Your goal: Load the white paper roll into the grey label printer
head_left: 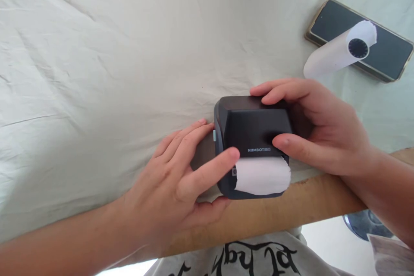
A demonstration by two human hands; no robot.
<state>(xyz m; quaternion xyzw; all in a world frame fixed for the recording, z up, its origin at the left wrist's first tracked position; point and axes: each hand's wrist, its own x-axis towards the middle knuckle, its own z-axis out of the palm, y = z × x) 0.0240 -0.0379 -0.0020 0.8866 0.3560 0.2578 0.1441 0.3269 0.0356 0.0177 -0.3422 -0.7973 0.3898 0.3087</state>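
Note:
A black label printer [258, 127] marked NIIMBOT sits near the front edge of the cloth-covered table. From its slot a white paper strip [263, 176] with a ragged edge curls over the front. My right hand [330, 127] is wrapped round the printer's right end, thumb on the lid's front and fingers over the back edge. On the other side, my left hand [181, 172] steadies the printer: the index fingertip presses the lid's left front corner, the thumb is at the lower front, and the other fingers reach along the left side, by a pale button [214, 135].
At the upper right lies a phone [388, 54] in a case, with a white paper roll [330, 54] in front of it, partly covering it. Wrinkled pale cloth [113, 51] covers the table, and its bare wooden edge [258, 220] runs along the front, close to my body.

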